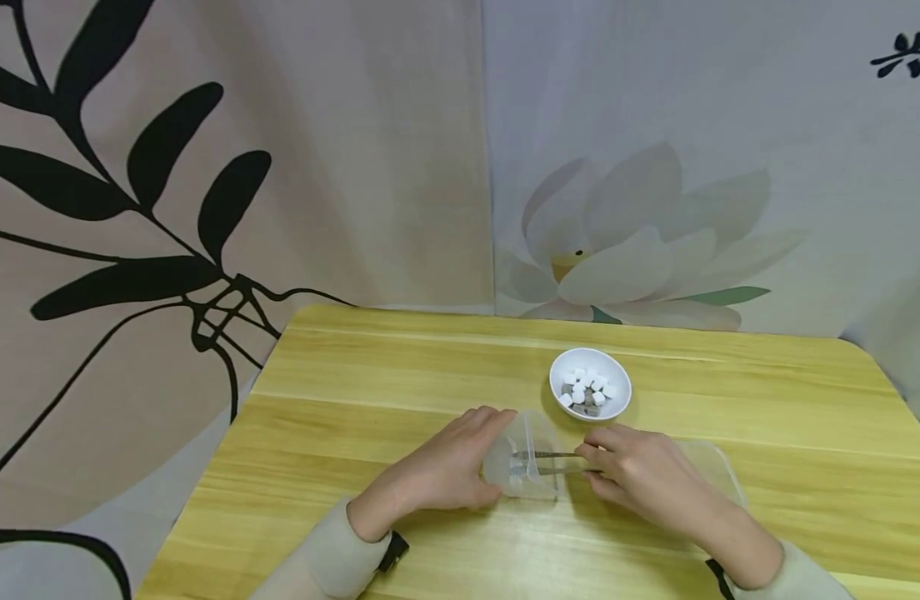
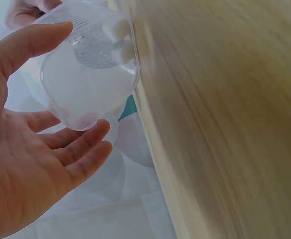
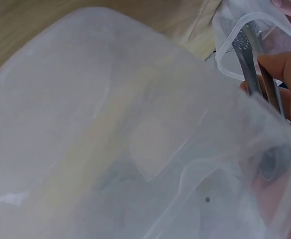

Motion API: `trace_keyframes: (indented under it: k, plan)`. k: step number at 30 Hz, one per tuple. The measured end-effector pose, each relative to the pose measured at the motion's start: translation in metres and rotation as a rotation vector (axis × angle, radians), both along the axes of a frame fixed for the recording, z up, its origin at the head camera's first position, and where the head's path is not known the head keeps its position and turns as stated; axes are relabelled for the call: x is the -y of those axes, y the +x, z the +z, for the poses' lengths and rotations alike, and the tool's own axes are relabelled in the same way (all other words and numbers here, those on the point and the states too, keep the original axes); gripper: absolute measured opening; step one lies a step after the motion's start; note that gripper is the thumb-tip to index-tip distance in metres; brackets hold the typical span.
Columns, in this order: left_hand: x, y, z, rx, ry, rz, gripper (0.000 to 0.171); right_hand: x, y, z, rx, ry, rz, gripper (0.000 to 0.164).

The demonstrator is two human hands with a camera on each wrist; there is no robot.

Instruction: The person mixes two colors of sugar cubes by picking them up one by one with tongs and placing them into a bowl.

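Observation:
My left hand [image 1: 448,467] holds a clear plastic container [image 2: 85,84] lying on its side on the table, thumb on one side and fingers on the other. Its mouth faces right. In my right hand [image 1: 647,475] I grip metal tongs [image 3: 249,64], whose perforated heads reach inside the container. Through the container's base, the left wrist view shows one tong head and pale cubes [image 2: 128,54] along the wall. Behind the hands stands a white bowl [image 1: 625,392] with several white and grey cubes.
A second clear plastic container [image 1: 711,467] lies under and beyond my right hand and fills much of the right wrist view [image 3: 85,124]. The wooden table [image 1: 370,358] ends at a patterned curtain [image 1: 392,167] at the back.

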State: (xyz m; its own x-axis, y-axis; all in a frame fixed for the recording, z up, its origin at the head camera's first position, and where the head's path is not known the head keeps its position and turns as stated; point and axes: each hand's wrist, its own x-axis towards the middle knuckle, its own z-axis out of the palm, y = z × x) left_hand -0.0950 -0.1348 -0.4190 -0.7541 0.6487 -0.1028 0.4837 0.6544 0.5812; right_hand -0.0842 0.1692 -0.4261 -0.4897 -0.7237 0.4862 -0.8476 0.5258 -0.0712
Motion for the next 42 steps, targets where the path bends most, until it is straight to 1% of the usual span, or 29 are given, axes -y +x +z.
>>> trace_keyframes:
  k: [2,4,5,9,10,11,16,21,25,29,37,42]
  plan:
    - [0.000,0.000,0.000,0.004,-0.002,-0.002,0.102,-0.001,0.001,0.000,-0.001,-0.002,-0.001,0.022]
    - [-0.001,0.000,0.000,0.004,-0.006,-0.005,0.101,-0.004,0.001,0.001,0.003,-0.009,-0.003,0.015]
    - [-0.001,0.000,0.001,0.004,-0.009,-0.006,0.101,-0.006,0.002,0.001,0.003,-0.015,-0.006,0.015]
    - [0.000,0.000,0.001,0.000,-0.013,-0.004,0.101,-0.012,0.003,0.004,-0.028,-0.049,-0.031,0.047]
    - [-0.001,0.001,0.001,0.001,-0.012,-0.003,0.101,-0.013,0.003,0.004,-0.042,-0.062,-0.038,0.052]
    - [-0.001,0.001,0.001,0.001,-0.011,-0.002,0.101,-0.014,0.002,0.005,-0.053,-0.076,-0.045,0.053]
    - [-0.001,0.000,0.000,-0.010,-0.005,-0.007,0.101,-0.024,0.001,0.011,-0.078,-0.162,-0.059,0.050]
    - [0.000,-0.001,-0.001,-0.026,-0.005,-0.010,0.099,-0.037,-0.002,0.018,-0.098,-0.211,-0.093,0.047]
    - [0.000,-0.001,-0.001,-0.026,-0.005,-0.007,0.098,-0.048,-0.008,0.023,-0.128,-0.233,-0.152,0.049]
    - [0.000,-0.001,-0.001,-0.026,-0.005,-0.004,0.097,-0.059,-0.014,0.021,-0.147,-0.248,-0.224,0.054]
    - [0.000,-0.001,-0.001,-0.023,-0.005,-0.007,0.099,-0.075,-0.017,0.013,-0.123,-0.231,-0.349,0.062]
    - [0.000,-0.001,-0.001,-0.016,-0.006,-0.004,0.100,-0.077,-0.017,0.012,-0.100,-0.229,-0.374,0.065]
